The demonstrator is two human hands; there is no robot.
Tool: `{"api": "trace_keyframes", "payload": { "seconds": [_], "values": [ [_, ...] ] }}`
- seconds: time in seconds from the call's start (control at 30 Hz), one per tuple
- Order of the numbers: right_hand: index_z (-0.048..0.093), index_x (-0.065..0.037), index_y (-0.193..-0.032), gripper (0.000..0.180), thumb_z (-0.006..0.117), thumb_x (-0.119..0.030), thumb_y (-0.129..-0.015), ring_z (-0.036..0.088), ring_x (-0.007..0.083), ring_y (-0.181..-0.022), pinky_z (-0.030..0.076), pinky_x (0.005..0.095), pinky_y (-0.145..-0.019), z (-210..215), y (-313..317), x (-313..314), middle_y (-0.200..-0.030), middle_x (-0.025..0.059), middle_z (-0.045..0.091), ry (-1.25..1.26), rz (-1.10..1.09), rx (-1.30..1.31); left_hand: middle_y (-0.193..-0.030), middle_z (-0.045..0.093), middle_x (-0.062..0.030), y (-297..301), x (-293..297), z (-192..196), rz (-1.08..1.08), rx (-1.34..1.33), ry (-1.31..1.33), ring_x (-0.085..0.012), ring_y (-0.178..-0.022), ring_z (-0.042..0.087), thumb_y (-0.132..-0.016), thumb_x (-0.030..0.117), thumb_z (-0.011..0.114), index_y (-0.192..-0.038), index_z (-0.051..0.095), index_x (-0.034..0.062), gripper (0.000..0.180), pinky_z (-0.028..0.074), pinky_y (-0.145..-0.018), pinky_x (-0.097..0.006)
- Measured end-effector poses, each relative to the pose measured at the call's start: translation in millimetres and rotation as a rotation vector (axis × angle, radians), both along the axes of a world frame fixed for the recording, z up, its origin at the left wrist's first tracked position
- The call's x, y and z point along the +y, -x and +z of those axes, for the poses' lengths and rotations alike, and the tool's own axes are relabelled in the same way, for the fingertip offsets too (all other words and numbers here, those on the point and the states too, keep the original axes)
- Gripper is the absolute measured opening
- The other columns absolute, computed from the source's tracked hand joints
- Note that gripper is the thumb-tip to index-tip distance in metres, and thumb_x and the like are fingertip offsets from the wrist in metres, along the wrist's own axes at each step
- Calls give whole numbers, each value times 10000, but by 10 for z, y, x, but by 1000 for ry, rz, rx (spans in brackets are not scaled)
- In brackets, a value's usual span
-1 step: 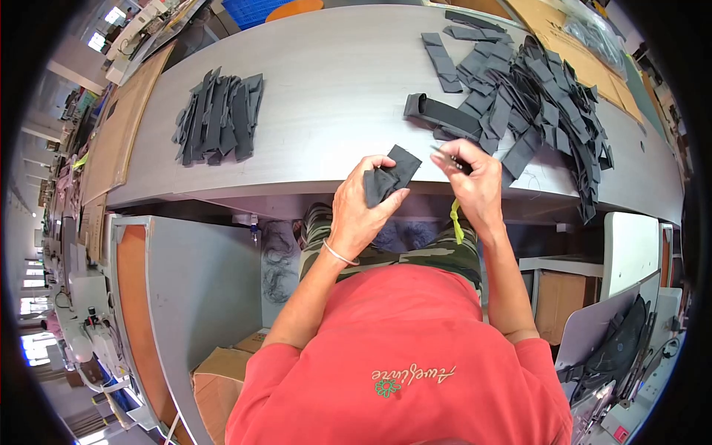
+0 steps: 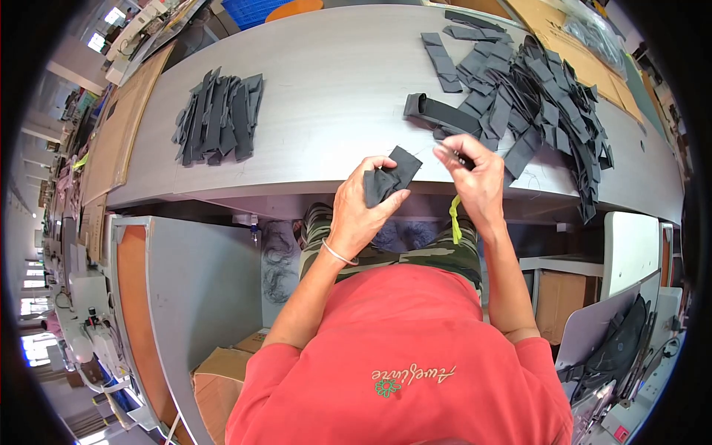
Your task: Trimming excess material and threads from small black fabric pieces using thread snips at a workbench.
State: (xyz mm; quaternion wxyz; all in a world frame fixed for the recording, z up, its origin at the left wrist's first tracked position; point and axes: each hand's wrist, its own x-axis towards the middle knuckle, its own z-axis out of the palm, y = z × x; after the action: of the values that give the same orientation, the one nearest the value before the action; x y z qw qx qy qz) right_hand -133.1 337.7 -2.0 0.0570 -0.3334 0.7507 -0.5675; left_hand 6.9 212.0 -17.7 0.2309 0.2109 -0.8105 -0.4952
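Observation:
My left hand is closed around a folded dark grey fabric strip, pinched between thumb and fingers above the table's near edge. One end of the strip sticks up past the fingertips. Just to its right, my right hand is curled around small dark thread snips, mostly covered by the fingers. A yellow ribbon dangles below that hand. The snips and the fabric are apart.
On the grey table, a neat stack of dark strips lies at the left. A large loose heap of strips covers the right, with one looped strip nearest my hands. An open cardboard box stands below left.
My right hand has shifted slightly upward, and the tip of the snips has turned a little. My left hand and the fabric strip stay almost in place.

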Motion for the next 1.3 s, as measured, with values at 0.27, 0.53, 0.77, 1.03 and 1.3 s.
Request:
{"api": "trace_keyframes", "payload": {
  "seconds": [0.27, 0.53, 0.77, 1.03, 1.3],
  "values": [
    [642, -31, -922, 112, 680, -104, -846, 442, 53, -691, 385, 214, -623, -221, 526, 25, -770, -30, 524, 294, -332, 15, -1000, 652, -91, -25, -205, -61, -255, 131, -965, -55, -720, 555, -956, 309, 539, -1230, 476, 53, 379, 479, -566, -188],
    [620, -106, -1149, 378, 736, -153, -792, 566, 122, -820, 459, 253, -757, -164, 28, 25, -966, 33, 623, 5, 108, -20, -1071, 600, -73, 20, -310, -199, -281, 352, -1247, -112, -811, 609, -990, 314, 442, -1243, 475, 91, 338, 547, -686, -251],
    [627, -100, -1147, 368, 727, -140, -796, 572, 126, -793, 465, 262, -738, -113, -92, -43, -950, 40, 626, 11, 199, -14, -1012, 596, -14, 15, -310, -269, -212, 397, -1367, -87, -840, 598, -970, 283, 514, -1225, 499, 81, 326, 521, -707, -236],
    [668, -115, -1003, 205, 667, -119, -799, 577, 219, -720, 441, 327, -657, 25, -145, -244, -796, 35, 616, -31, 120, 435, -1015, 589, -19, 20, -249, -223, -188, 333, -1033, -63, -839, 584, -946, 215, 567, -1278, 460, 69, 377, 510, -693, -215],
    [670, -132, -949, 135, 648, -148, -816, 582, 230, -722, 408, 332, -653, -11, -78, -342, -779, 16, 628, -94, 27, 623, -909, 576, 36, 6, -205, -173, -153, 258, -933, -29, -755, 525, -923, 236, 617, -1202, 545, 59, 339, 437, -664, -173]
  ]
}}
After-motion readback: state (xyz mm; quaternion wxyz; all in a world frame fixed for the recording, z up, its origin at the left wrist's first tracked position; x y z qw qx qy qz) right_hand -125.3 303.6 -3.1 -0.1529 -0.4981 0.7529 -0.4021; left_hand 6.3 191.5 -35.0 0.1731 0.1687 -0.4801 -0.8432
